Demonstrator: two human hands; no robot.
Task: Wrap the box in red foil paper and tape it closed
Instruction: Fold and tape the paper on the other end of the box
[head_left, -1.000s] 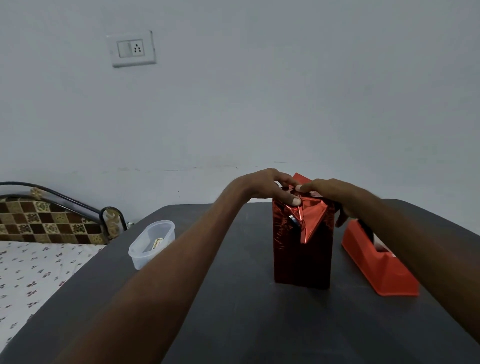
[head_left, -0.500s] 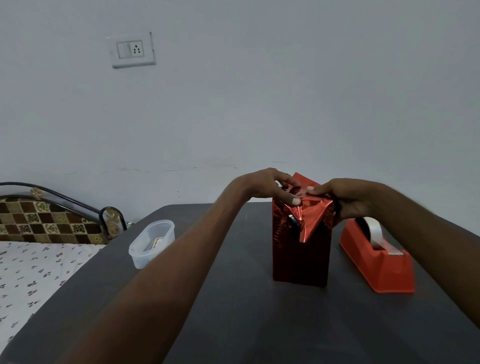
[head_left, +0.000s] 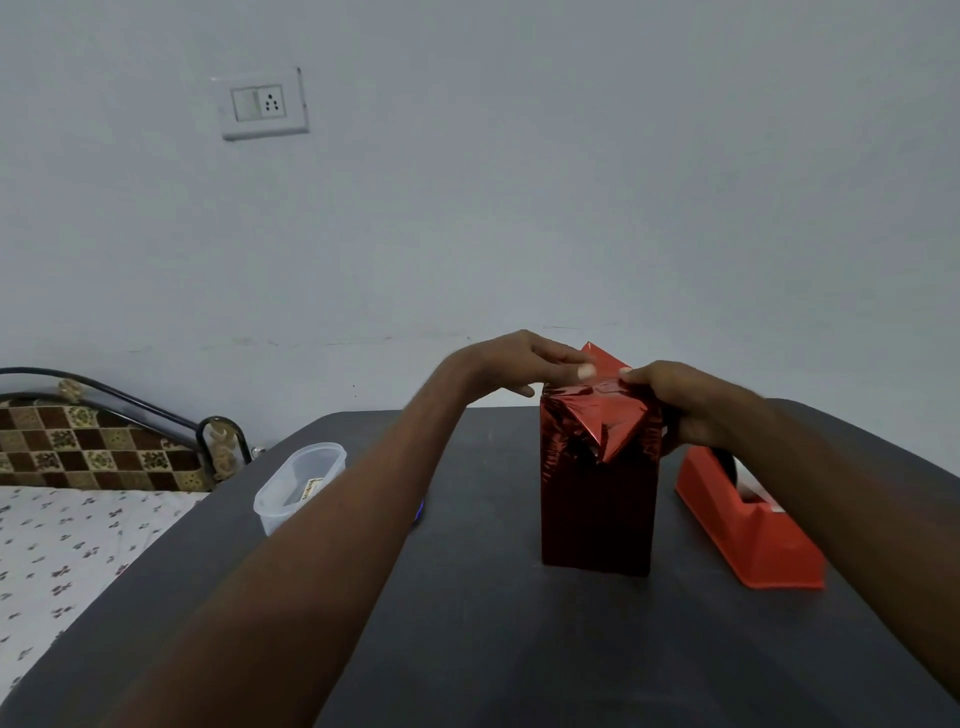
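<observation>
Standing upright mid-desk (head_left: 467, 649), the foil-wrapped box (head_left: 597, 499) has lost its left-hand press: the left hand (head_left: 524, 364), fingers straight, has lifted off the top fold. The right hand (head_left: 680, 405) has slid over and now pinches the foil flap (head_left: 618, 431). Taping from the red tape dispenser (head_left: 753, 535) likely follows.

The foil (head_left: 597, 509) on the box is shiny dark red. The tape dispenser (head_left: 753, 535) is orange-red. The bench (head_left: 493, 649) is dark grey. The tub (head_left: 298, 486) is clear. The bedsheet (head_left: 67, 551) is white with small dark flowers; the cushion (head_left: 93, 447) is brown-and-cream checked. The wall (head_left: 571, 182) is pale grey.
</observation>
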